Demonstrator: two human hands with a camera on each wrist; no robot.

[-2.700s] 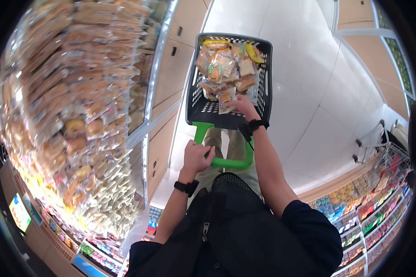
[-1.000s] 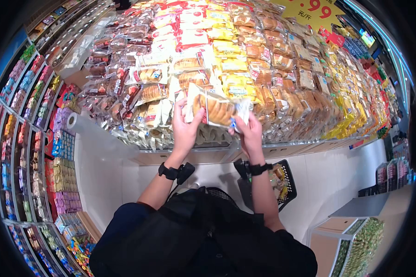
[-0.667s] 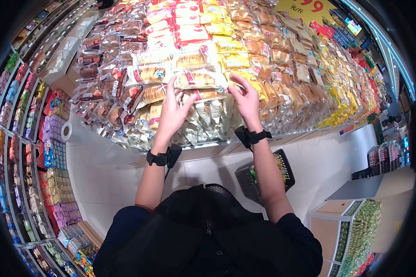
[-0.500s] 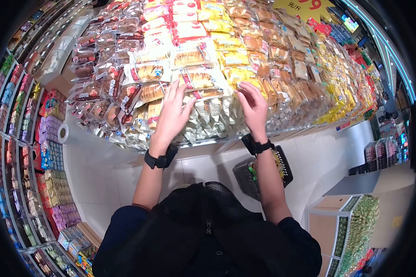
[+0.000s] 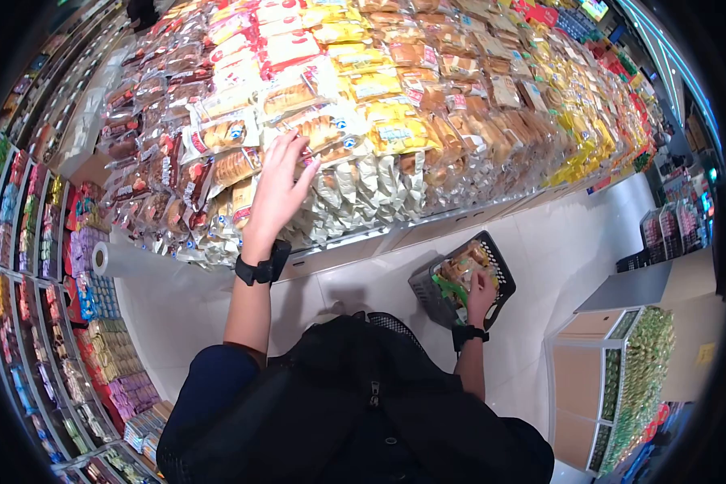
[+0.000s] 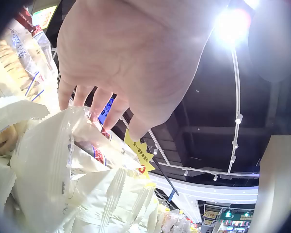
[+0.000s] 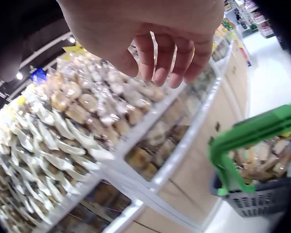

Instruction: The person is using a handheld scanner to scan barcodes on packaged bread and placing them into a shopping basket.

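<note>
Upper middle of the head view: your left hand [image 5: 278, 189] rests with straight fingers [image 6: 99, 104] on a clear bread packet [image 5: 323, 129] atop the heaped display | lower right: your right hand [image 5: 481, 290], fingers loosely curled, holding nothing, hangs over the black basket [image 5: 427, 286] with its green handle [image 7: 252, 133].

Clear bread packets [image 5: 315, 129] with golden loaves lie heaped just beyond the left fingertips. The dark shopping basket [image 5: 498, 270], full of packets, sits under the right hand, its green handle [image 7: 252, 133] upright.
</note>
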